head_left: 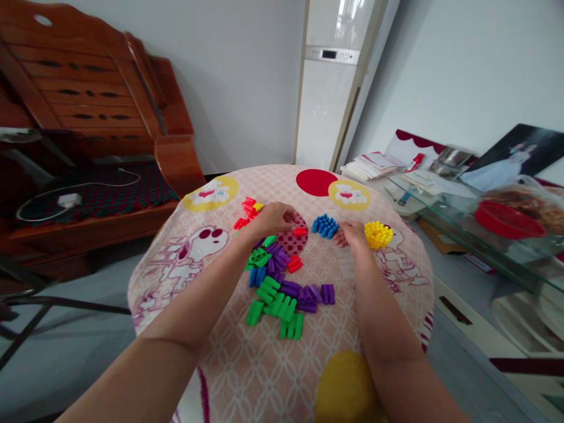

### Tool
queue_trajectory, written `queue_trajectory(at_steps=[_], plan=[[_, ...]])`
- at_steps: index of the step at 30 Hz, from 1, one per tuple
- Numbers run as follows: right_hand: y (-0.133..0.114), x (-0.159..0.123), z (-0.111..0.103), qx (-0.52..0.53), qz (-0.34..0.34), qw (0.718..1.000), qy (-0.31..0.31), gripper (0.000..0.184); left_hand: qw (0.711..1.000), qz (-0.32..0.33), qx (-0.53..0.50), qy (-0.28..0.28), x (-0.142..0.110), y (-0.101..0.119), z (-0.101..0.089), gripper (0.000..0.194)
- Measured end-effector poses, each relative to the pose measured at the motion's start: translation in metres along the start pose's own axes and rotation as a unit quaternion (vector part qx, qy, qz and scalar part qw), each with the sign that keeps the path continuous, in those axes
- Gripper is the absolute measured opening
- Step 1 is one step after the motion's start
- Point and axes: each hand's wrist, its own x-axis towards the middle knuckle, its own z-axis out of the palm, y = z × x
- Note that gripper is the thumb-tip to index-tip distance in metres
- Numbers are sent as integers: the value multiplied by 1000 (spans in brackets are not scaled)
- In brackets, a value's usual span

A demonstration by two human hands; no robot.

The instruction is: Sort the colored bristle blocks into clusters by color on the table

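My left hand (282, 217) reaches over the middle of the round table, its fingers bent down and pinched at a small red plastic building piece (300, 231). Just right of the blue cluster (325, 226) of upright pegs, my right hand (351, 234) has its fingers curled in; what they hold, if anything, is hidden. A yellow cluster (378, 235) stands on that hand's other side. Loose green pieces (284, 306), purple pieces (304, 294) and blue pieces (257, 277) lie nearer me. More red pieces (249, 207) sit behind my left wrist, partly covered by it.
A patterned cloth (247, 364) covers the table (176, 305). At the right stands a glass shelf (462, 217) with papers, a red bowl (509, 220) and a framed photo. A wooden bench (88, 88) is at the left, and a tall white appliance (326, 106) is behind.
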Motion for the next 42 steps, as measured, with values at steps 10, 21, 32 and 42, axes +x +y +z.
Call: queue_trajectory(at_steps=[10, 21, 32, 42], plan=[[5, 3, -1, -3, -20, 1000, -5, 24, 973, -24, 110, -202, -89, -6, -27, 16], [6, 5, -2, -4, -23, 1000, -4, 25, 957, -18, 218, -188, -116, 4, -8, 15], [4, 2, -1, 1, -21, 1000, 0, 23, 998, 13, -29, -52, -76, -1, -6, 12], [4, 3, 0, 1, -23, 1000, -1, 27, 954, -101, -259, -114, 15, 20, 58, 10]])
